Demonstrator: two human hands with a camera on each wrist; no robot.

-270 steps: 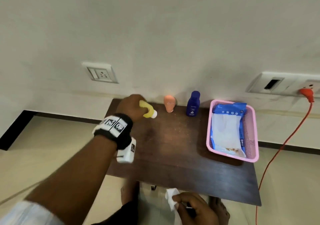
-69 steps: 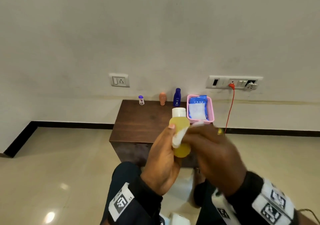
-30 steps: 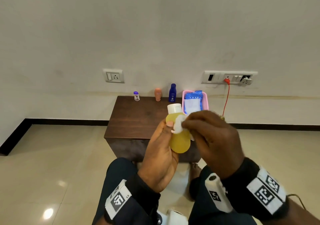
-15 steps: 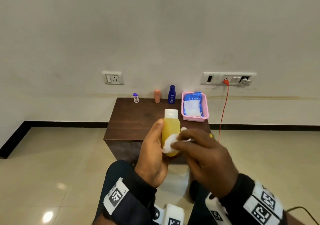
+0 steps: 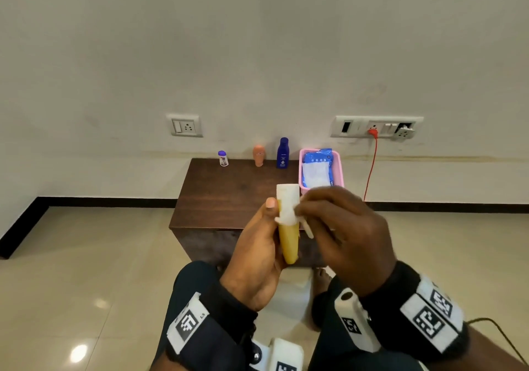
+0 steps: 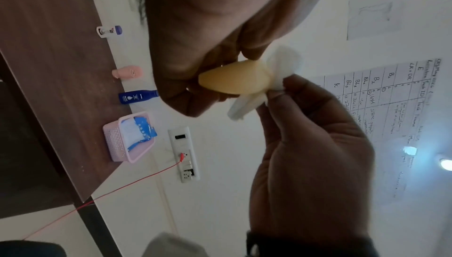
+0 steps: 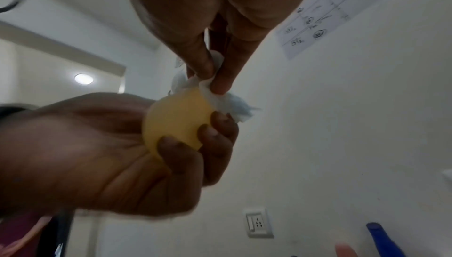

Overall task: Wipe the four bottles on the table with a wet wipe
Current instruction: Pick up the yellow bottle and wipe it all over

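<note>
Wipe (image 5: 287,216) has climbed since half a second ago: then it sat low on the yellow bottle (image 5: 288,243), and now it is bunched just under the white cap (image 5: 288,197). My left hand (image 5: 257,253) still grips the bottle upright, thumb along its near side and fingers curled round the far side. My right hand (image 5: 340,227) pinches the wipe against the bottle's upper part, thumb and fingertips together on the cloth. Nine seconds ago that left hand was out over the surface (image 5: 229,193) taking the bottle; now both hands are well short of it, above my lap.

Beyond my hands, along the wall edge of the surface, stand a small purple-capped bottle (image 5: 223,158), a peach bottle (image 5: 258,155) and a dark blue bottle (image 5: 282,153), all where they stood in the earlier frames. Past my right hand a pink basket (image 5: 339,170) holds a blue wipes pack (image 5: 317,167).

From the head I cannot see my left fingers; the right wrist view shows three of them (image 7: 186,156) wrapped round the bottle's rounded bottom, and my right thumb and forefinger closed on the crumpled wipe (image 7: 220,97). Only the left wrist view shows a loose tail of the wipe (image 6: 247,106) hanging off the bottle beside my right hand (image 6: 313,155).
</note>
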